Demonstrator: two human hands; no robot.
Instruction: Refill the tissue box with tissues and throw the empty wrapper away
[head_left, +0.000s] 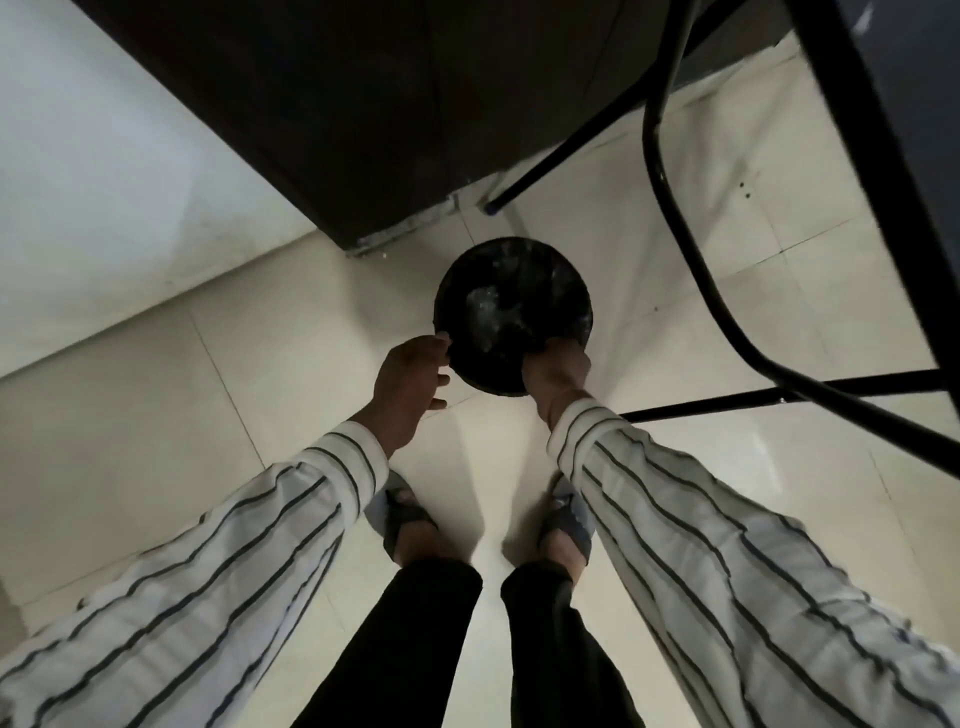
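I see my left hand (413, 379) gripping the near-left rim of the black bin (511, 312) on the floor (260, 364); my right hand (556, 371) reaches inside, grip hidden. Something crinkled and shiny lies inside.

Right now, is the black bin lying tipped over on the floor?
No, the black bin stands upright, its round opening facing up at the camera.
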